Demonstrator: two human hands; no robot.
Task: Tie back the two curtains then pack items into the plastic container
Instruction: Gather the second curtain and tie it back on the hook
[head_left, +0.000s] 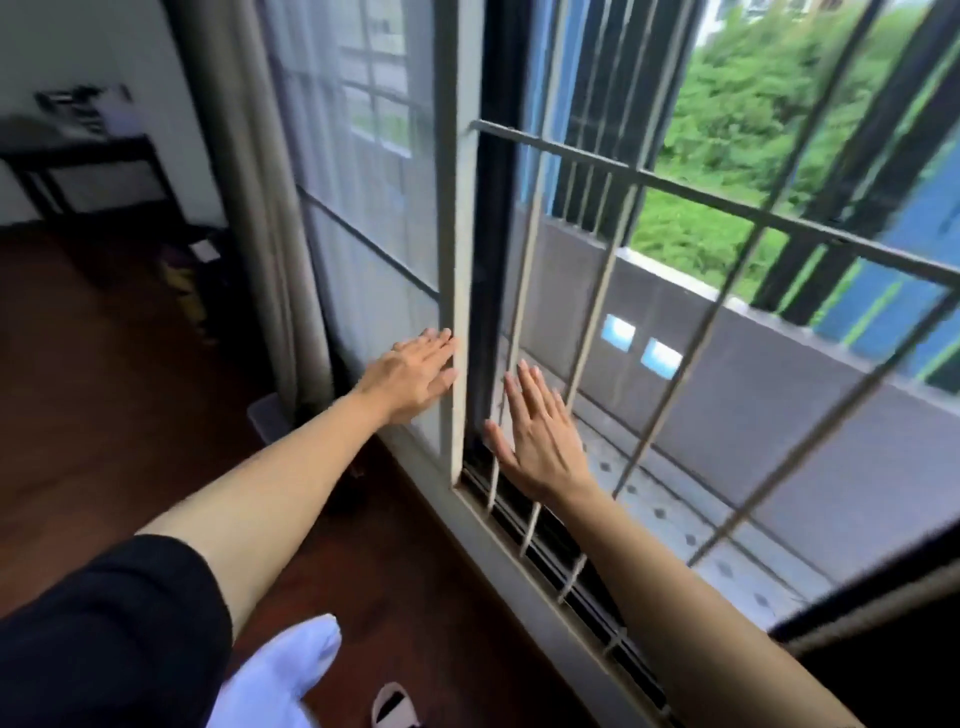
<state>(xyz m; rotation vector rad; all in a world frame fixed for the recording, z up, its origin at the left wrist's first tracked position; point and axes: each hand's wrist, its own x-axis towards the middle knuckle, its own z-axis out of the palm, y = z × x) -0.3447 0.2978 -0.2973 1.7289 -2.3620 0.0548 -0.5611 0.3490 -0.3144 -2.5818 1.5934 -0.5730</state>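
Head view, blurred: left hand (415, 376) flat on window frame (460, 208); right hand (540, 441), fingers splayed

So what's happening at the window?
A person reaches out with both hands open. The left hand touches the white window frame with its fingers. The right hand is held flat just beside it, in front of the bars. The curtain hangs loose, not tied back yet.

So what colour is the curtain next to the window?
The curtain is plain beige, a bit greyish, with no pattern. The head view shows it, left of the window.
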